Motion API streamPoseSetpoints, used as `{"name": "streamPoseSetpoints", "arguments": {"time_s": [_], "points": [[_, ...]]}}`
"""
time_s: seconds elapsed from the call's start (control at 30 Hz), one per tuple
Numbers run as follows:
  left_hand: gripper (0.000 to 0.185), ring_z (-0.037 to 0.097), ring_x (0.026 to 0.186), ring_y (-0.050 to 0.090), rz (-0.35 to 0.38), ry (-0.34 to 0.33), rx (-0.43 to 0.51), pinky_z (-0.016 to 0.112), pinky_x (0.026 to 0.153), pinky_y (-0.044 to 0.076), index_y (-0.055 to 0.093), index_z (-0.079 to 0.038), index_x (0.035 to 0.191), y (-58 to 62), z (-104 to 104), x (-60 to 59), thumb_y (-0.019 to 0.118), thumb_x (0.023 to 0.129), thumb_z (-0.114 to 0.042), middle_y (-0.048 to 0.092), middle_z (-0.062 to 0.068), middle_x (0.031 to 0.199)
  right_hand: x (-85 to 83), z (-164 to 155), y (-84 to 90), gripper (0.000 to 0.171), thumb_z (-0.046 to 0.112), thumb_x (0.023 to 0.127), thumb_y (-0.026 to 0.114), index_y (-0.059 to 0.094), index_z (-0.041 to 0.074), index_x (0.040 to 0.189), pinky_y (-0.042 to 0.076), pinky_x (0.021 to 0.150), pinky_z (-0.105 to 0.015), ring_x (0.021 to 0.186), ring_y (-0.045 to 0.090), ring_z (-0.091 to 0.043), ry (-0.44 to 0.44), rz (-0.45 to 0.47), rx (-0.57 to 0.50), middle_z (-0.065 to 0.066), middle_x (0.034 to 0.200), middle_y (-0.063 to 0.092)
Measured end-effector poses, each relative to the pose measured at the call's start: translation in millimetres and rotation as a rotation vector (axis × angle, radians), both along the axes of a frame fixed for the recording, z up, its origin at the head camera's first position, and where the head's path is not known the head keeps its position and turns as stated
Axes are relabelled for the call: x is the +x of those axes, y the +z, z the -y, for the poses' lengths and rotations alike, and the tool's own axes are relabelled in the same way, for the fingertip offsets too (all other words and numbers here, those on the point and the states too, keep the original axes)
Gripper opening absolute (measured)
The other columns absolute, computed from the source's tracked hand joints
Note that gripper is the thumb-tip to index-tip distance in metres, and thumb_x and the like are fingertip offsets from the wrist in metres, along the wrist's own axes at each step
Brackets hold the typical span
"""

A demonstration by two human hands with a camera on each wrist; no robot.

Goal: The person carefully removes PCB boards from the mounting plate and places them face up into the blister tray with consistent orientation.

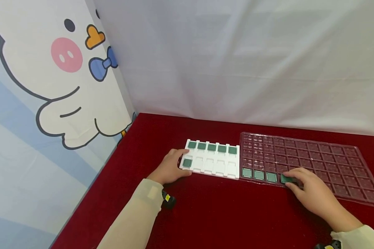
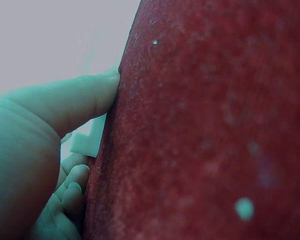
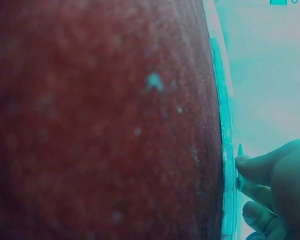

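Note:
My left hand (image 1: pixel 171 167) grips the left end of a white tray (image 1: pixel 238 162), thumb along its front edge and fingers at its left side. Green square chips (image 1: pixel 211 147) fill the tray's back row; one more chip (image 1: pixel 187 163) sits at the front left. Between thumb and forefinger, my right hand (image 1: pixel 311 190) pinches a green chip (image 1: pixel 285 178) over the front row of a clear plastic tray (image 1: pixel 314 162). The right wrist view shows this pinched chip (image 3: pixel 241 150) edge-on and tilted up. Three chips (image 1: pixel 259 175) lie in pockets to its left.
Both trays lie side by side on a red cloth (image 1: pixel 224 214), the clear one at the right. A white curtain (image 1: pixel 252 62) hangs behind the table. At the left stands a cloth with a cartoon duck print (image 1: pixel 28 86).

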State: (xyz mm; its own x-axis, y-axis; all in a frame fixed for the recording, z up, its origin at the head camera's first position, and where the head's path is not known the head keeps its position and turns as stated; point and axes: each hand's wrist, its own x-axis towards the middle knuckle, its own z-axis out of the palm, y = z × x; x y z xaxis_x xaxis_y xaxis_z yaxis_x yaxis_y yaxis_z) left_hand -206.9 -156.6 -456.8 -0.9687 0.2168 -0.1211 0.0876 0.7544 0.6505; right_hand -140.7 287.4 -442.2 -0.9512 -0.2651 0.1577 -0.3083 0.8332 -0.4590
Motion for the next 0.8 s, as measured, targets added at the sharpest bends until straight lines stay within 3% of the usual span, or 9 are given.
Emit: {"name": "streamPoseSetpoints", "arguments": {"time_s": [0.37, 0.7, 0.8], "points": [[0.081, 0.024, 0.122, 0.047, 0.004, 0.001, 0.0, 0.041, 0.101, 0.046, 0.045, -0.018, 0.155, -0.9, -0.2, -0.6, 0.085, 0.086, -0.025, 0.046, 0.009, 0.144, 0.3, -1.0, -0.3, 0.031, 0.008, 0.093, 0.076, 0.071, 0.0, 0.123, 0.05, 0.071, -0.05, 0.087, 0.059, -0.025, -0.017, 0.015, 0.029, -0.022, 0.124, 0.064], [0.081, 0.025, 0.122, 0.047, 0.0, 0.001, -0.003, 0.042, 0.102, 0.046, 0.044, -0.018, 0.156, -1.0, -0.1, -1.0, 0.085, 0.086, -0.025, 0.046, 0.01, 0.145, 1.4, 1.7, 1.7, 0.031, 0.008, 0.094, 0.074, 0.071, 0.001, 0.124, 0.049, 0.072, -0.048, 0.087, 0.058, -0.024, -0.019, 0.011, 0.014, -0.02, 0.124, 0.064], [0.081, 0.025, 0.123, 0.047, 0.0, 0.001, -0.002, 0.042, 0.102, 0.045, 0.045, -0.018, 0.156, -2.4, 0.6, -1.3, 0.085, 0.086, -0.025, 0.046, 0.01, 0.145, 1.3, 2.4, 4.3, 0.032, 0.008, 0.095, 0.073, 0.07, 0.001, 0.125, 0.05, 0.074, -0.053, 0.091, 0.061, -0.029, -0.021, 0.01, 0.006, -0.021, 0.125, 0.063]]}}
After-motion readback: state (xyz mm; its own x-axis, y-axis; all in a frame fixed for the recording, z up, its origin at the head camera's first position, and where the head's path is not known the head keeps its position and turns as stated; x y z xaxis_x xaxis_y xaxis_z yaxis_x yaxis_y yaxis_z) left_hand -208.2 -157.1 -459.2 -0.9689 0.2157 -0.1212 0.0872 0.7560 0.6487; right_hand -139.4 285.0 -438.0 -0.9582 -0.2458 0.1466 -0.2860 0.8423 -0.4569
